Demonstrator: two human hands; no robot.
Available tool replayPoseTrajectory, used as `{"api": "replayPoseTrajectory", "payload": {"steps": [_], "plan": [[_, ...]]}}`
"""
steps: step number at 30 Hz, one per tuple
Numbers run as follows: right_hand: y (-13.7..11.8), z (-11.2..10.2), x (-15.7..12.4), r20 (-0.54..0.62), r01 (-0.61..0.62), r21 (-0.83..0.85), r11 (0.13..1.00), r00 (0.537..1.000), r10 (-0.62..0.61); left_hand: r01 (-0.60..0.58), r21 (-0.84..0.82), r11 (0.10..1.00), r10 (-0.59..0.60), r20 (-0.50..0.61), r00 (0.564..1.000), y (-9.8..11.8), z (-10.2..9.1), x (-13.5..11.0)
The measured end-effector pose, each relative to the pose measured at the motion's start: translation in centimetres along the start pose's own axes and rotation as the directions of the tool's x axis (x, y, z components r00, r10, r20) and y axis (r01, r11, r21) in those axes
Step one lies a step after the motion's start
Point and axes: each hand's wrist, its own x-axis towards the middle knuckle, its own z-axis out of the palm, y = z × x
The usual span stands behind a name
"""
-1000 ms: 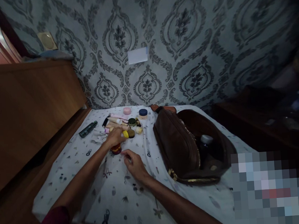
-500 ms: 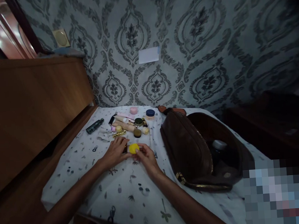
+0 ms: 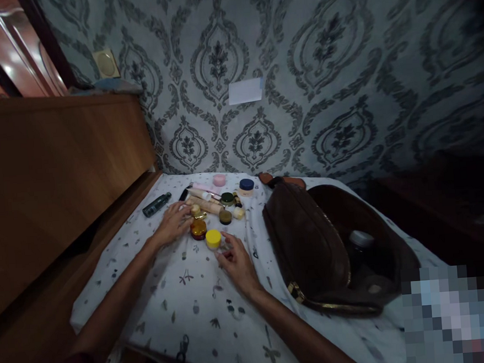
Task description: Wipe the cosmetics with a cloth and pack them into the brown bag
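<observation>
My right hand (image 3: 236, 262) is beside a small jar with a yellow lid (image 3: 213, 239), fingers apart at its right side. The jar stands upright on the patterned white cloth (image 3: 192, 301). Just left of it sits an amber jar (image 3: 198, 229). My left hand (image 3: 172, 224) is over the left edge of the cosmetics, fingers spread, close to a small cream-lidded jar (image 3: 195, 209) and a gold tube (image 3: 203, 216). I cannot tell whether its fingertips touch them. Behind lie a beige tube (image 3: 210, 206) and an olive-lidded jar (image 3: 225, 216).
A brown bag (image 3: 300, 244) stands unzipped on the right, a bottle with a grey cap (image 3: 361, 238) inside. Farther back are a navy-lidded jar (image 3: 246, 187) and a pink jar (image 3: 219, 180). A dark green bottle (image 3: 157, 204) lies at left, near the wooden panel (image 3: 67, 177).
My left hand has moved left and back, off the amber jar. My right hand has loosened from the yellow-lidded jar, which now stands on the cloth.
</observation>
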Motion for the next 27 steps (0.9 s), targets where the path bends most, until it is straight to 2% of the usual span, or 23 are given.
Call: {"api": "replayPoseTrajectory", "payload": {"steps": [2, 4, 7, 10, 14, 17, 20, 23, 25, 27], "plan": [[-0.1, 0.1, 0.3, 0.007, 0.011, -0.055, 0.998, 1.0, -0.01, 0.163, 0.132, 0.978, -0.161, -0.027, 0.987, -1.6, -0.1, -0.1], [-0.3, 0.3, 0.6, 0.035, 0.046, -0.134, 0.99, 0.999, -0.041, 0.276, 0.213, 0.937, -0.272, -0.051, 0.961, -2.7, 0.0, -0.5], [-0.6, 0.6, 1.1, 0.093, 0.107, -0.249, 0.963, 0.992, -0.086, 0.304, 0.23, 0.925, -0.294, -0.074, 0.953, -3.3, -0.1, -1.3], [-0.8, 0.7, 1.5, 0.135, 0.154, -0.32, 0.935, 0.984, -0.116, 0.306, 0.222, 0.926, -0.286, -0.119, 0.951, -2.8, -0.9, -1.7], [-0.9, 0.1, 1.9, 0.152, 0.186, -0.267, 0.945, 0.977, -0.15, 0.241, 0.159, 0.957, -0.218, -0.151, 0.964, -0.4, -2.3, -1.4], [-0.8, -0.2, 2.2, 0.163, 0.138, -0.192, 0.972, 0.981, -0.107, 0.09, -0.041, 0.995, -0.094, -0.123, 0.988, 2.5, -2.1, -1.1], [-0.4, -0.2, 2.4, 0.153, 0.095, -0.189, 0.977, 0.986, -0.066, -0.001, -0.269, 0.963, -0.016, -0.059, 0.998, 5.6, -0.4, -1.5], [0.2, 0.0, 2.6, 0.112, 0.123, -0.225, 0.967, 0.989, -0.1, -0.065, -0.409, 0.91, 0.066, -0.012, 0.998, 8.1, 1.7, -2.3], [0.5, 0.1, 2.6, 0.092, 0.145, -0.241, 0.96, 0.988, -0.126, -0.086, -0.41, 0.908, 0.09, -0.01, 0.996, 9.0, 2.9, -2.6], [0.6, 0.1, 2.5, 0.081, 0.151, -0.24, 0.959, 0.988, -0.135, -0.07, -0.343, 0.937, 0.069, -0.015, 0.997, 9.6, 3.7, -2.7]]}}
